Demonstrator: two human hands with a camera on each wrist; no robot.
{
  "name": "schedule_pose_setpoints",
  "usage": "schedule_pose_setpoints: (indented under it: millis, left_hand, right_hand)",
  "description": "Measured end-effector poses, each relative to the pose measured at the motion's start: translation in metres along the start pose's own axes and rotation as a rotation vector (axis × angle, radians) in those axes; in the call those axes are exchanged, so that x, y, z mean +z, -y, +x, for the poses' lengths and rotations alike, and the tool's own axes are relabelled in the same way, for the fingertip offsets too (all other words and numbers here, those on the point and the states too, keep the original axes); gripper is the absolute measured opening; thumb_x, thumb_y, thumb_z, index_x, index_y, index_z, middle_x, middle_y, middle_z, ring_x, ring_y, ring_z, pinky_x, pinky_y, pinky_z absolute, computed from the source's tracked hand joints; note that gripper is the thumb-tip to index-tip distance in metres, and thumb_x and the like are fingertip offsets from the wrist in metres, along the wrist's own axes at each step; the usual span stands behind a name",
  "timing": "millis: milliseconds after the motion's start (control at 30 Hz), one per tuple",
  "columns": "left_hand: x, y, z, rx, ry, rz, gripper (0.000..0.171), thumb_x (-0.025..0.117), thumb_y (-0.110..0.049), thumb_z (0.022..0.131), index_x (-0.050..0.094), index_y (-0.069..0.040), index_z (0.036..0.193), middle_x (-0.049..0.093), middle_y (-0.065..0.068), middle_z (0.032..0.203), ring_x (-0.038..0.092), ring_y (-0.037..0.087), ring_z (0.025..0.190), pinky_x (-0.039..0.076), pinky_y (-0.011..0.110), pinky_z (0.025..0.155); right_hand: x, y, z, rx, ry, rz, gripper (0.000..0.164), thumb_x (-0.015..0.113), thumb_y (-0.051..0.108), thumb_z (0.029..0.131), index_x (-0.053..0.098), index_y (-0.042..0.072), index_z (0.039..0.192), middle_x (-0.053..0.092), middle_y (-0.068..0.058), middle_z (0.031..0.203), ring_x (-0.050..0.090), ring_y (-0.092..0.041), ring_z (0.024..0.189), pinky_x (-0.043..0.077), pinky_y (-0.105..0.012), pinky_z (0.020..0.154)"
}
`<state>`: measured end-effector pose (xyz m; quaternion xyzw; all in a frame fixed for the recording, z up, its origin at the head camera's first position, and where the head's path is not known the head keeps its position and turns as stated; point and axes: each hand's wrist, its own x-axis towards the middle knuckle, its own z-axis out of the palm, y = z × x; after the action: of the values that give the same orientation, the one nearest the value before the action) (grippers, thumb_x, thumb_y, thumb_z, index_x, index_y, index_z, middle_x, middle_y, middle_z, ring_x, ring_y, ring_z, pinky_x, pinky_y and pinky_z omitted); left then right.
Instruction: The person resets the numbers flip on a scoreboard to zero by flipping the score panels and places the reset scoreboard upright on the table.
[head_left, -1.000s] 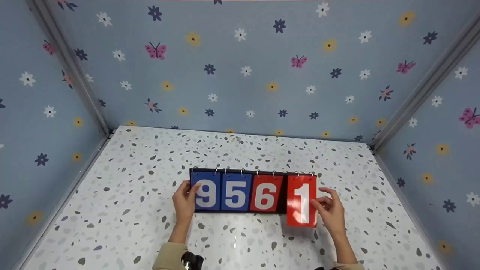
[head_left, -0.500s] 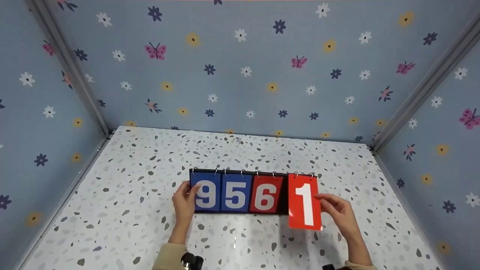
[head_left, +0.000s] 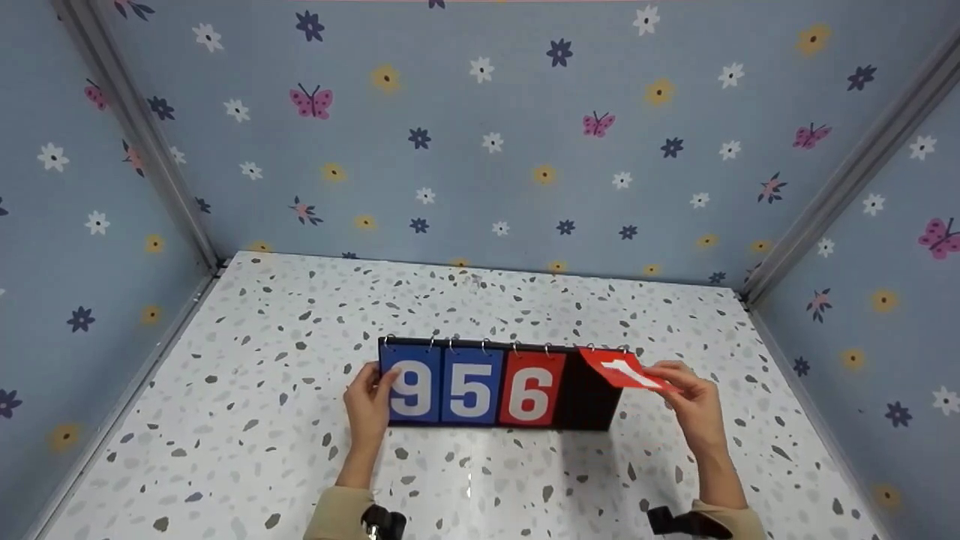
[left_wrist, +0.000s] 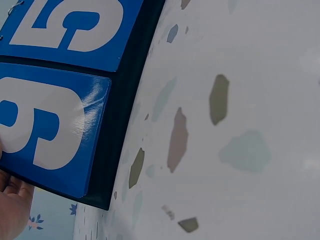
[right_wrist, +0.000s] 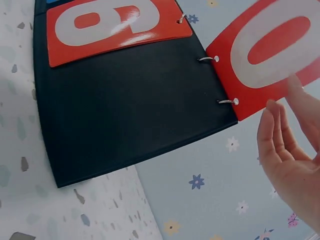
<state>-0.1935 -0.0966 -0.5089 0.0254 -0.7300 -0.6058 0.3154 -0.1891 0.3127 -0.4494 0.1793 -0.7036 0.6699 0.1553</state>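
A flip scoreboard (head_left: 585,401) with a black backing leans over the speckled table in the head view. Its cards read a blue 9 (head_left: 415,386), a blue 5 (head_left: 471,386) and a red 6 (head_left: 531,390). My left hand (head_left: 367,405) grips the board's left edge, thumb in front beside the 9. At the right end, my right hand (head_left: 697,409) pinches the side of a red card (head_left: 628,371) marked 1, lifted on its rings. Bare black backing shows below it. From the right wrist view, the raised red card (right_wrist: 280,40) shows a 0 on its underside.
White speckled tabletop (head_left: 480,480) surrounds the board. Blue flowered panels (head_left: 480,150) enclose it at the back and both sides, with grey metal posts (head_left: 142,135) at the corners. Metal rings (right_wrist: 227,102) join the cards to the board's top edge.
My right hand has taken the red 1 card by its side and swung it up and rightward, baring the black backing. The left hand stays put on the board.
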Motion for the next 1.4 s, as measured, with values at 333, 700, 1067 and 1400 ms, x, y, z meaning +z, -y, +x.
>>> schedule_pose_setpoints:
  millis: [333, 700, 1067, 1400]
  left_hand:
    - [0.000, 0.004, 0.000, 0.044, -0.003, -0.028, 0.008, 0.062, 0.006, 0.078, 0.057, 0.012, 0.082, 0.059, 0.021, 0.070, 0.053, 0.026, 0.058, 0.041, 0.015, 0.053]
    - [0.000, 0.000, 0.000, 0.031, 0.004, -0.016, 0.009, 0.062, 0.005, 0.079, 0.057, 0.012, 0.082, 0.060, 0.021, 0.072, 0.053, 0.028, 0.061, 0.041, 0.016, 0.054]
    - [0.002, 0.011, 0.000, 0.014, -0.001, -0.008, 0.011, 0.063, 0.000, 0.080, 0.058, 0.009, 0.083, 0.060, 0.017, 0.072, 0.055, 0.024, 0.062, 0.042, 0.015, 0.055]
    - [0.001, 0.002, -0.001, 0.014, 0.003, -0.008, 0.011, 0.062, 0.003, 0.080, 0.057, 0.012, 0.083, 0.059, 0.021, 0.071, 0.051, 0.029, 0.060, 0.039, 0.015, 0.053]
  right_hand:
    - [-0.004, -0.028, 0.036, -0.158, -0.059, 0.231, 0.010, 0.061, -0.004, 0.080, 0.063, -0.011, 0.087, 0.065, -0.011, 0.080, 0.062, -0.016, 0.069, 0.049, -0.023, 0.064]
    - [0.020, 0.002, 0.069, 0.012, -0.246, -0.121, 0.017, 0.064, 0.000, 0.079, 0.060, -0.015, 0.084, 0.062, -0.011, 0.069, 0.056, -0.015, 0.058, 0.047, -0.022, 0.058]
    - [-0.009, -0.076, 0.086, 0.094, -0.201, -0.133, 0.027, 0.067, 0.011, 0.080, 0.062, -0.002, 0.103, 0.064, -0.010, 0.081, 0.059, -0.014, 0.065, 0.045, -0.021, 0.054]
    - [0.015, -0.027, 0.072, 0.217, -0.072, -0.301, 0.043, 0.059, 0.018, 0.086, 0.051, -0.010, 0.118, 0.060, -0.022, 0.102, 0.061, -0.009, 0.078, 0.048, -0.020, 0.063]
